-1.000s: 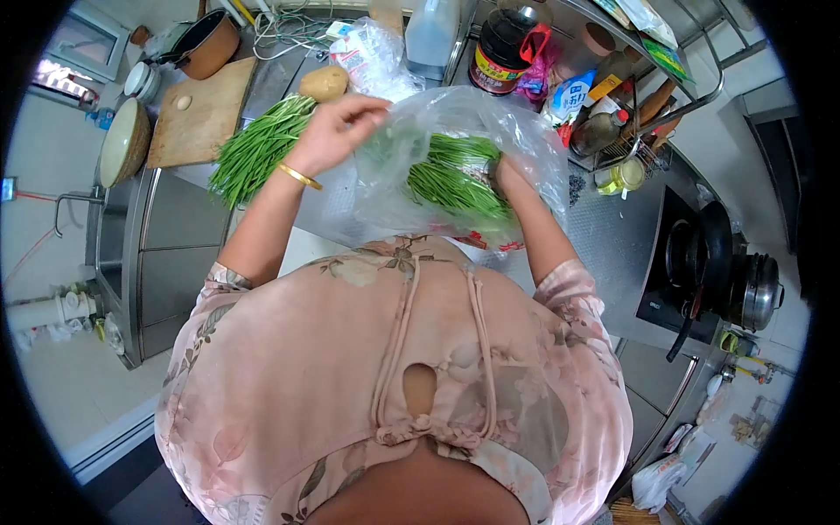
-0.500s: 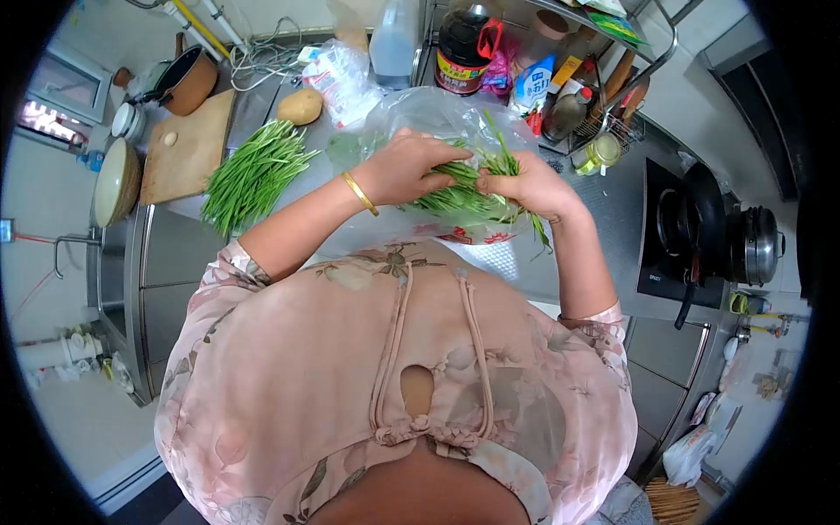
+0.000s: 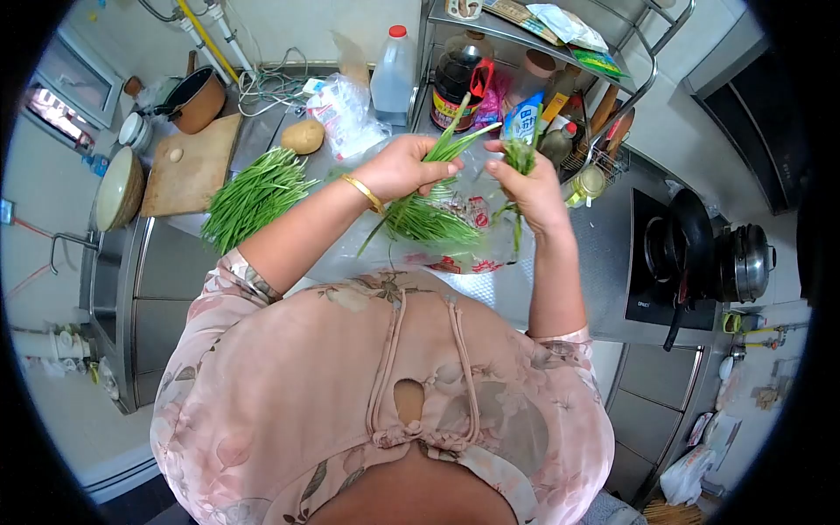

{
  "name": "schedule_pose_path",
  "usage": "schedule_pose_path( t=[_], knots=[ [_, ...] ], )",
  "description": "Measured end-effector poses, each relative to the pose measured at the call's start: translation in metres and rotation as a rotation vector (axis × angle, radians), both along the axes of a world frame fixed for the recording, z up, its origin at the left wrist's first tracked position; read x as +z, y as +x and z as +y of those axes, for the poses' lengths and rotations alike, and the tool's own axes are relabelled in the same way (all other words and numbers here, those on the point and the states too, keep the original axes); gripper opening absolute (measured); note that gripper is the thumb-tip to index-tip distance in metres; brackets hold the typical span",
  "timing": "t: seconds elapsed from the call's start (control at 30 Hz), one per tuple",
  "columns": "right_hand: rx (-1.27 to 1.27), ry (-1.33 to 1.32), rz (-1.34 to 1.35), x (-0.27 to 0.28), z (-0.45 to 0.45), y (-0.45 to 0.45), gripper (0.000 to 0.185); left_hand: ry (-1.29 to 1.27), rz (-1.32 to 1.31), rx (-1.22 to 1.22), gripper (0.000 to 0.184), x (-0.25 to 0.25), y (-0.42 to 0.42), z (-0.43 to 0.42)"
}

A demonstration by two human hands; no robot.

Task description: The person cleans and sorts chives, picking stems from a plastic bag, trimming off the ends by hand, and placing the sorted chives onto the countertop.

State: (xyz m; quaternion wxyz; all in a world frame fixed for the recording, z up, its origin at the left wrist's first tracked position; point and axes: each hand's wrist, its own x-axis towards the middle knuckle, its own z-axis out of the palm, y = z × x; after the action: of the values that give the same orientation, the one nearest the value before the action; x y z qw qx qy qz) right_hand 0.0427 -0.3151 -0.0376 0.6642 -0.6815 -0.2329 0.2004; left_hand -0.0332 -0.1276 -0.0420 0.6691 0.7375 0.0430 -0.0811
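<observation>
My left hand [image 3: 407,168], with a gold bangle at the wrist, is closed around a few garlic chives [image 3: 453,142] whose ends point up and to the right. A smaller, ragged clump of chives [image 3: 520,157] is pinched in my right hand [image 3: 535,191], a short way to the right. Below both hands, more chives [image 3: 433,220] lie on a clear plastic bag [image 3: 490,249] with red print. To the left, a larger pile of chives [image 3: 258,194] rests on the metal counter.
Left of the pile are a potato [image 3: 303,136], a wooden cutting board [image 3: 188,171] and a brown pot [image 3: 194,101]. Behind stand a jug with a red cap [image 3: 394,74] and a wire rack [image 3: 525,31] over bottles. A hob with a wok [image 3: 691,227] is at the right.
My hands have moved apart and slightly upward, each with chives in it. Before, they were together over the bunch on the bag. The view has shifted a little.
</observation>
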Motion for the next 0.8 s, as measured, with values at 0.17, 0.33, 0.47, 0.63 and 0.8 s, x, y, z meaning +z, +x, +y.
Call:
schedule_pose_path(
  t=[0.17,0.33,0.47,0.63,0.8],
  knots=[
    [-0.001,0.161,0.140,-0.002,0.027,0.004,0.010,-0.188,0.064,-0.122,0.017,0.000,0.006,0.002],
    [0.036,0.176,0.147,0.000,0.036,0.014,0.009,-0.392,0.130,-0.060,0.021,0.007,0.008,0.009],
    [0.136,0.204,0.254,0.002,0.033,0.021,0.009,-0.384,0.162,0.034,0.025,0.017,0.007,0.011],
    [0.135,0.215,0.297,0.003,0.027,0.025,0.008,-0.092,0.050,0.034,0.024,0.009,0.012,0.022],
    [0.158,0.299,0.407,-0.003,0.024,0.031,0.011,0.036,0.037,-0.005,0.022,0.016,0.011,0.022]
  ],
)
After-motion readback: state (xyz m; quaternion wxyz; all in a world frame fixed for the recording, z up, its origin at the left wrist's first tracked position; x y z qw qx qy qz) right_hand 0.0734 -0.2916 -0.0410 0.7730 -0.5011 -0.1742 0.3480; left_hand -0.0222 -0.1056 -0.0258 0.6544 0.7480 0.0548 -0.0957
